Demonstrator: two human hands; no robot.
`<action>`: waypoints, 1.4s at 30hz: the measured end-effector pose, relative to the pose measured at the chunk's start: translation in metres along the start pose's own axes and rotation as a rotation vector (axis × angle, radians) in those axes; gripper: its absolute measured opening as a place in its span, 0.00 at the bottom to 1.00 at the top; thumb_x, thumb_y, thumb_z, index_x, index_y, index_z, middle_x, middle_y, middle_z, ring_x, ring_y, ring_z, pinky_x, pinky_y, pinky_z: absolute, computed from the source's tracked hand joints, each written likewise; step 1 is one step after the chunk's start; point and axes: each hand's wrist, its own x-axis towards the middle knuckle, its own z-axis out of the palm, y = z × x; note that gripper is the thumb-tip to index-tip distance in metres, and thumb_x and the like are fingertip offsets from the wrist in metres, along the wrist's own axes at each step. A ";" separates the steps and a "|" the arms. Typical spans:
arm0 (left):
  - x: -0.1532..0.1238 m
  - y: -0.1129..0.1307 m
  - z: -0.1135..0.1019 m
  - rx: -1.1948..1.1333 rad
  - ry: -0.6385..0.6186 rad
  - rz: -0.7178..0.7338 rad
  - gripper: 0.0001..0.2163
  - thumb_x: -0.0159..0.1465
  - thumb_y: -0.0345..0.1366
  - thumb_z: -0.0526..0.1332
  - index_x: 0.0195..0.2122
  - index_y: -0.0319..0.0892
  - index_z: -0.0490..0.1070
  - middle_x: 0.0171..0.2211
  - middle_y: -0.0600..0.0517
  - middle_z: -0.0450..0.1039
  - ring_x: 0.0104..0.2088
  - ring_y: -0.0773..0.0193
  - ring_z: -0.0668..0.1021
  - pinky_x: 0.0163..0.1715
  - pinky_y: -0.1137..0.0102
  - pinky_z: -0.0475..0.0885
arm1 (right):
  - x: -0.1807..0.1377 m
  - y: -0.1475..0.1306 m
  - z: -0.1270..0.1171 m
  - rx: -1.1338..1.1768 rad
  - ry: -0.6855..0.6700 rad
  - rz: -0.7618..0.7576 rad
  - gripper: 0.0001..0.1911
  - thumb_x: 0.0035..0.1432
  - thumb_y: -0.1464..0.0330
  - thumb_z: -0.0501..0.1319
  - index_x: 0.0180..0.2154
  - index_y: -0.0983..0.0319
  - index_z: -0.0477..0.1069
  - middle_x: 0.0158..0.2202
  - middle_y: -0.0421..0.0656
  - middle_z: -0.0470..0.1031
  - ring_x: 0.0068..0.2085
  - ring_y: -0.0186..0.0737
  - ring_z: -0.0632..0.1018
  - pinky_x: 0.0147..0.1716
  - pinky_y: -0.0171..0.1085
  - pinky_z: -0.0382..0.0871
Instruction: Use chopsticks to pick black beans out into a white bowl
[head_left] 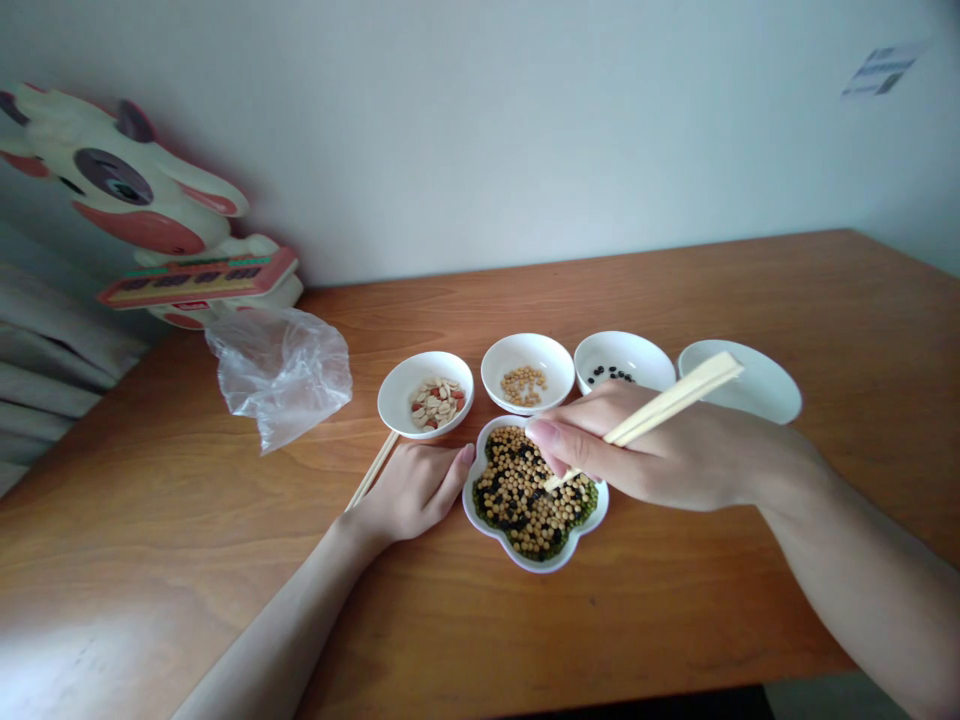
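My right hand (660,450) is closed around a pair of wooden chopsticks (675,398), whose tips dip into a flower-shaped white dish (487,522) of mixed yellow, black and green beans. My left hand (412,490) rests on the table against the dish's left rim, fingers curled loosely with nothing seen in them. Behind the dish stand small white bowls: one with seeds and red bits (425,395), one with yellow beans (527,373), one with a few black beans (624,362), and one that looks empty (750,385).
A spare chopstick (373,468) lies beside my left hand. A crumpled clear plastic bag (281,375) sits at the left of the wooden table (825,300). A cow-shaped toy (150,220) stands against the wall at the back left.
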 end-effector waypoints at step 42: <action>-0.002 -0.001 0.001 0.013 -0.024 -0.029 0.22 0.80 0.40 0.43 0.27 0.43 0.61 0.27 0.51 0.73 0.27 0.63 0.73 0.34 0.63 0.60 | -0.004 0.020 -0.021 0.124 0.277 -0.228 0.35 0.79 0.52 0.43 0.28 0.62 0.75 0.25 0.41 0.76 0.27 0.35 0.75 0.32 0.37 0.65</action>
